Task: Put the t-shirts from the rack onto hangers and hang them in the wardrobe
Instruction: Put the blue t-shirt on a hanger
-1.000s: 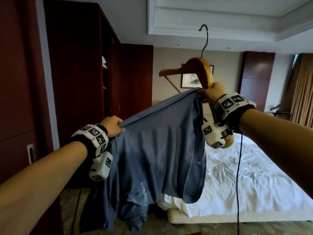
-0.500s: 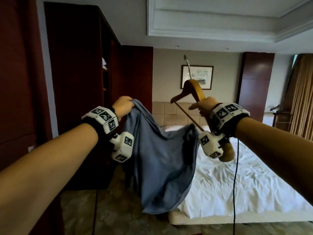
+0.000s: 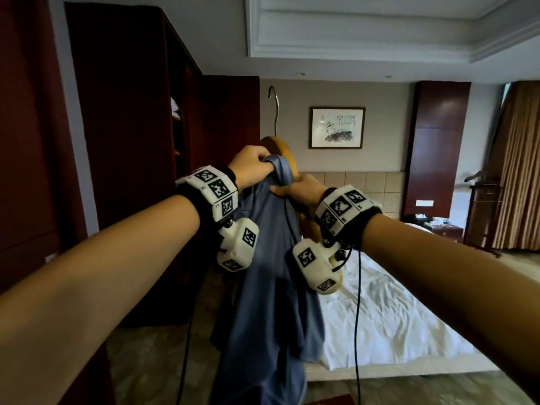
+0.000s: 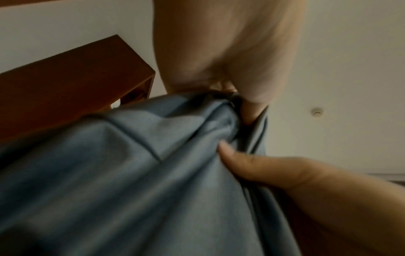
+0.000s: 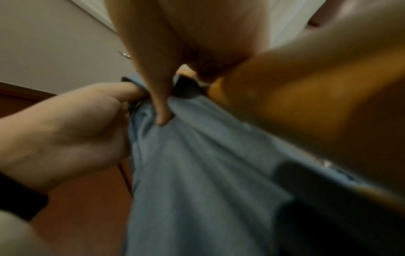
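while gripped, t-shirt over hanger

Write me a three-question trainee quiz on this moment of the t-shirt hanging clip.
1. True or false: the blue t-shirt lies flat on the bed.
2. Which hand grips the bunched fabric at the top: A the left hand, B neither?
3. Fill in: the wooden hanger's metal hook points ____.

Key: 1 false, it hangs from the hands in the air. 2 A; the right hand holds hanger and shirt just below. 3 up.
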`<state>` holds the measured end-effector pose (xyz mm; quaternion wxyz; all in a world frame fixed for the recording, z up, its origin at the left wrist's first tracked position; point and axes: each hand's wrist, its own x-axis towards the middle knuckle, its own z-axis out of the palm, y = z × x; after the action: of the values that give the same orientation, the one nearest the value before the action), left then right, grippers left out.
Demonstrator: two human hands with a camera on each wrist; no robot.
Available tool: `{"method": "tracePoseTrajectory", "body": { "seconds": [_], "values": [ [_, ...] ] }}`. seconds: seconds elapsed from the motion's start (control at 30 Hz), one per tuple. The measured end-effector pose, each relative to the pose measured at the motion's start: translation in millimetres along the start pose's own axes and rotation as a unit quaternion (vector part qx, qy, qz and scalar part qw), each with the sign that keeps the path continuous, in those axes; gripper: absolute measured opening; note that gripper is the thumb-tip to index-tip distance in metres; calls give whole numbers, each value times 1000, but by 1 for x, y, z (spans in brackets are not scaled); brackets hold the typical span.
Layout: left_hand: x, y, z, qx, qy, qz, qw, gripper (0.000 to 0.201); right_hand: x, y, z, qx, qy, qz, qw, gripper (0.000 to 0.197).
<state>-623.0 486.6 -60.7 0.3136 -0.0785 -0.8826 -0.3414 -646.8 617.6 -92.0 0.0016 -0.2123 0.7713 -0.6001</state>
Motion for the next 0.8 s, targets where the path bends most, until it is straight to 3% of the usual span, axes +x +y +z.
{"method": "tracePoseTrajectory", "body": {
  "seconds": [0.13, 0.2, 0.3, 0.37, 0.47, 0.57, 0.63, 0.73, 0.8],
  "values": [
    [-7, -17, -17, 44, -45, -16, 998, 21, 2, -5, -10, -100, 21, -16, 995, 30],
    [-14, -22, -22, 77, -100, -23, 992, 36, 2, -9, -16, -108, 37, -24, 993, 15],
    [-19, -24, -23, 166, -147, -15, 975, 39, 3, -14, -20, -92, 61, -28, 993, 17],
    [-23, -26, -28, 208, -148, -26, 966, 34, 4, -15, -22, -83, 81, -29, 993, 7],
    [-28, -40, -42, 245, -147, -73, 955, 28, 8, -12, -33, -90, 106, -26, 990, 12],
    [-35, -53, -54, 281, -111, -89, 949, 24, 8, -8, -42, -79, 125, -18, 989, 6],
    [-36, -58, -57, 251, -100, -96, 958, 22, 10, -4, -47, -72, 134, -9, 988, 14],
    [-34, -58, -61, 165, -101, -94, 977, 16, 13, -1, -54, -82, 156, -5, 984, 3],
    [-35, -54, -64, 84, -80, -114, 987, 4, 16, 5, -61, -103, 168, 8, 980, 12]
  ]
}}
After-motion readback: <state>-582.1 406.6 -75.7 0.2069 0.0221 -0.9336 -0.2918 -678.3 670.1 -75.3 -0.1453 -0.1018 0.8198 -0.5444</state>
